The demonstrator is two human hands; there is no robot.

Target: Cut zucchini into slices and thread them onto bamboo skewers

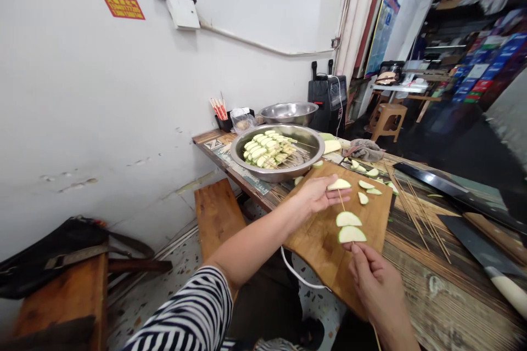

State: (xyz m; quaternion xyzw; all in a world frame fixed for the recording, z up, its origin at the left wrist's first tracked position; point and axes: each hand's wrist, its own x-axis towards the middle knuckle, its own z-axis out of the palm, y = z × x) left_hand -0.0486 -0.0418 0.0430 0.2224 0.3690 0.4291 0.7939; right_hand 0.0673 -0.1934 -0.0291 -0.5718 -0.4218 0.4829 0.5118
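My left hand (323,193) holds a half-round slice of pale green vegetable (338,184) at the upper tip of a thin wooden skewer (341,201). Two more slices, one just above the other (349,234), sit lower on the same skewer. My right hand (376,274) pinches the skewer right below the lowest slice, thumb against fingers. Under both hands lies a wooden cutting board (321,241), with several loose slices (363,198) on its far right part.
Beyond my left hand, a steel bowl (236,156) holds many filled skewers. Bare skewers (415,214), a cleaver (473,241) and a long knife (432,180) lie to the right. A cloth (364,149) and a black speaker (327,101) stand farther back, near the wall.
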